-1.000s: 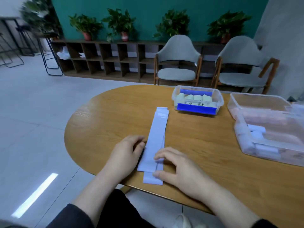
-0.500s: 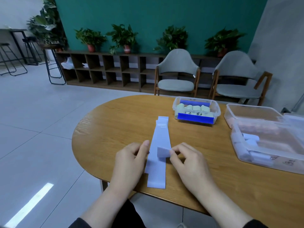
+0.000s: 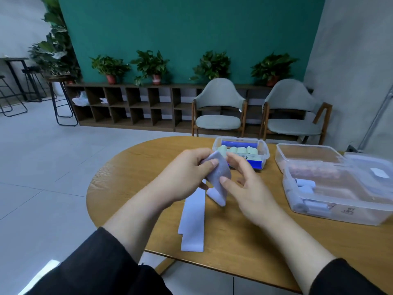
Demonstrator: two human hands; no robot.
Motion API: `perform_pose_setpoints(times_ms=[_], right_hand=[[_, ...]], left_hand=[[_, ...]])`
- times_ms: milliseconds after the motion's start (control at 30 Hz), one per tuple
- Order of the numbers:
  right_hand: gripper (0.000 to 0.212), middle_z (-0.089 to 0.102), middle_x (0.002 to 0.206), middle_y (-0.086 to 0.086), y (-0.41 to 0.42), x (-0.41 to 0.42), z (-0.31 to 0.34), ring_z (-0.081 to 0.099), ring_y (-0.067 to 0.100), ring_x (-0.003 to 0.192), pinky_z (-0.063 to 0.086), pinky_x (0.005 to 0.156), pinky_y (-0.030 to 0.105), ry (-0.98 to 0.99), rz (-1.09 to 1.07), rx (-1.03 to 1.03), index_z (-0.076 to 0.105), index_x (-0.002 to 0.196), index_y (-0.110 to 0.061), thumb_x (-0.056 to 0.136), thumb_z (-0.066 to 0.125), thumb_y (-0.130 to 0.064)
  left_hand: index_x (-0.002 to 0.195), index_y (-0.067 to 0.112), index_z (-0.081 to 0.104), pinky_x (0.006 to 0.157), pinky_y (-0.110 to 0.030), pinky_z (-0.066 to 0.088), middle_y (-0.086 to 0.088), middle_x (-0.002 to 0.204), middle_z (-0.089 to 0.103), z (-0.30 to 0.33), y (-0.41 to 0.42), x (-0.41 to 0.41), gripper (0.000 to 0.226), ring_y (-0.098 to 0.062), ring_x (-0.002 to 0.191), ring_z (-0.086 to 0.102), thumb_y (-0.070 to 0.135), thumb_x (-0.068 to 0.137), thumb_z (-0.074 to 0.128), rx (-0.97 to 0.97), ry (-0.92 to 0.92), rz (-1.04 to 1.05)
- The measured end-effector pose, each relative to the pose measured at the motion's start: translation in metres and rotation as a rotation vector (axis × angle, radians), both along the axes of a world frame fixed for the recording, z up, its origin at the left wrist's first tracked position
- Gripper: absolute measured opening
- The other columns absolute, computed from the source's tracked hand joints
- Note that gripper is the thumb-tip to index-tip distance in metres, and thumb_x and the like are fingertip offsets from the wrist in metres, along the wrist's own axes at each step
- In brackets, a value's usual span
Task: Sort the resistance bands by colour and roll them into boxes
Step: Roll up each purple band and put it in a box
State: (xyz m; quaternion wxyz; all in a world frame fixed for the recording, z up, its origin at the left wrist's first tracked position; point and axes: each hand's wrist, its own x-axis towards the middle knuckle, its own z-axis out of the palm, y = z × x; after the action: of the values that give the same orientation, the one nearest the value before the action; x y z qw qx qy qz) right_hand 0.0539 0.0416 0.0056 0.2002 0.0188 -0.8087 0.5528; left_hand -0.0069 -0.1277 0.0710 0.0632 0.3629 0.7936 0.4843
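A round wooden table (image 3: 131, 188) is seen with a large clear box (image 3: 340, 211) of rolled pale blue bands set at its right side and a smaller clear box (image 3: 264, 153) of pale green rolls set toward its far edge. Above the table's middle, a pale blue resistance band (image 3: 219, 173) is held raised, its loose end trailed down onto the tabletop; it is pinched by the curled fingers of the left hand (image 3: 187, 177) and steadied by the thumb and fingertips of the right hand (image 3: 248, 188).

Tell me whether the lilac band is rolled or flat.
Partly rolled: both hands hold its rolled end up; the tail lies flat on the table.
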Motion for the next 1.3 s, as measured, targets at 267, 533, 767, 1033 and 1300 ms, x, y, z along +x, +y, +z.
perform_pose_setpoints(times_ms=[267, 533, 767, 1033, 1300], right_hand=[[0.011, 0.076, 0.098, 0.001, 0.024, 0.024, 0.010, 0.072, 0.015, 0.091, 0.055, 0.071, 0.019, 0.006, 0.028, -0.315, 0.070, 0.103, -0.017, 0.093, 0.068, -0.014], [0.016, 0.077, 0.092, 0.001, 0.054, 0.043, -0.004, 0.073, 0.014, 0.084, 0.056, 0.068, 0.022, -0.089, -0.172, -0.332, 0.068, 0.110, -0.016, 0.095, 0.066, -0.020], [0.036, 0.059, 0.112, -0.023, 0.085, 0.066, -0.080, 0.056, 0.008, 0.118, 0.036, 0.084, 0.004, -0.306, -0.383, 0.286, 0.059, 0.133, -0.029, 0.096, 0.061, -0.033], [0.048, 0.049, 0.149, -0.011, 0.092, 0.067, -0.096, 0.037, 0.008, 0.141, 0.025, 0.114, 0.021, -0.350, -0.355, 0.539, 0.047, 0.145, -0.030, 0.099, 0.053, -0.043], [0.026, 0.057, 0.130, -0.022, 0.090, 0.078, -0.093, 0.051, 0.003, 0.123, 0.037, 0.109, 0.032, -0.203, -0.285, 0.544, 0.062, 0.119, -0.029, 0.094, 0.063, -0.034]], left_hand=[[0.087, 0.020, 0.063, 0.063, -0.039, 0.061, -0.007, 0.084, 0.072, 0.061, 0.047, -0.017, 0.009, -0.016, 0.070, 0.066, 0.020, 0.095, 0.067, 0.152, 0.183, 0.013], [0.109, 0.021, 0.068, 0.072, -0.033, 0.059, 0.006, 0.098, 0.069, 0.044, 0.123, -0.056, 0.019, -0.009, 0.083, 0.064, 0.030, 0.093, 0.072, 0.135, 0.148, 0.093], [0.137, 0.022, 0.057, 0.094, -0.035, 0.050, -0.003, 0.127, 0.067, -0.101, 0.131, -0.039, 0.037, -0.022, 0.115, 0.062, 0.030, 0.101, 0.056, -0.217, 0.106, 0.249], [0.133, 0.029, 0.059, 0.114, -0.035, 0.034, 0.010, 0.132, 0.064, -0.164, 0.109, 0.006, 0.032, -0.015, 0.124, 0.055, 0.033, 0.104, 0.046, -0.313, 0.252, 0.097], [0.135, 0.028, 0.058, 0.114, -0.027, 0.032, 0.011, 0.134, 0.062, -0.158, 0.102, 0.018, 0.035, -0.011, 0.125, 0.053, 0.037, 0.102, 0.052, -0.293, 0.242, 0.049]])
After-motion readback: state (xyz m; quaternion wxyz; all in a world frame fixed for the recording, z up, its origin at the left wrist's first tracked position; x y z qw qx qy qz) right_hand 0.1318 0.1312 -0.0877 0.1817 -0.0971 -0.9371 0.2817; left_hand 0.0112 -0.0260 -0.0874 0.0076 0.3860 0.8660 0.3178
